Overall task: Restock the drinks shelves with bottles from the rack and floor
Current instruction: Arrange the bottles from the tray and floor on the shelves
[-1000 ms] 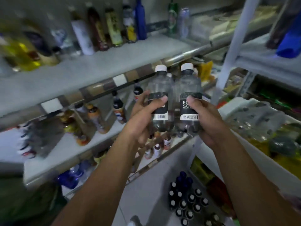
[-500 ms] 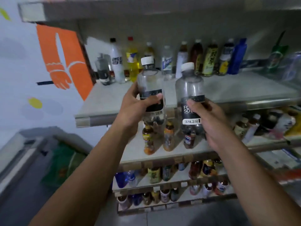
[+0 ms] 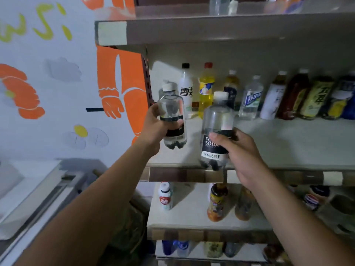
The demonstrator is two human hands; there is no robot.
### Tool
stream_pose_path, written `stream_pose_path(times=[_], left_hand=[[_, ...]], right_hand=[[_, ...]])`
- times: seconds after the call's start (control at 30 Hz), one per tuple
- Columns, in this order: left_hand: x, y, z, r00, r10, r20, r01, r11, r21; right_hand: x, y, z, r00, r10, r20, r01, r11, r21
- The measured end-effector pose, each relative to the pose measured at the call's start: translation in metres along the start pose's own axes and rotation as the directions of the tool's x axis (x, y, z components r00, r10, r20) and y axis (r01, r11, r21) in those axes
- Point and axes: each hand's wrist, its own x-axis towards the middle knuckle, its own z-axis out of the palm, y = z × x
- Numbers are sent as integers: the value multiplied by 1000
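Each hand carries a clear soda bottle with a white cap and a black label. My left hand (image 3: 156, 125) grips the left soda bottle (image 3: 172, 106) above the left end of the white shelf (image 3: 284, 143). Lower and nearer the shelf's front edge, my right hand (image 3: 238, 150) grips the right soda bottle (image 3: 216, 120) around its label. A row of several drink bottles (image 3: 249, 96) stands along the back of that shelf, among them a white bottle (image 3: 186, 87) and a yellow one (image 3: 206, 93).
Another shelf (image 3: 211, 29) hangs just overhead. Lower shelves (image 3: 192, 212) hold more bottles, one white (image 3: 165, 196) and one orange (image 3: 217, 204). A painted wall (image 3: 57, 89) closes the left side, with a white chest-like unit (image 3: 28, 189) below it.
The view has swung from the rack side up to the shelves. Both bottles have risen onto the level of the white shelf, and my left hand has moved its bottle farther in and left.
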Motion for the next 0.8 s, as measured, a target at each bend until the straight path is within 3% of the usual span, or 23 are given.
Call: stream_pose_path(times=[0.23, 0.47, 0.7, 0.8], left_hand=[[63, -24, -11, 1000, 10, -11, -8, 990, 141], [115, -47, -15, 999, -35, -15, 37, 993, 112], [161, -68, -36, 993, 13, 119, -33, 985, 171], [162, -62, -45, 967, -36, 254, -8, 985, 171]], right_hand=[[72, 20, 6, 990, 44, 137, -34, 997, -69], [126, 40, 33, 979, 89, 184, -74, 994, -86], [165, 70, 67, 982, 107, 154, -89, 989, -115], [176, 83, 82, 984, 106, 140, -92, 991, -101]])
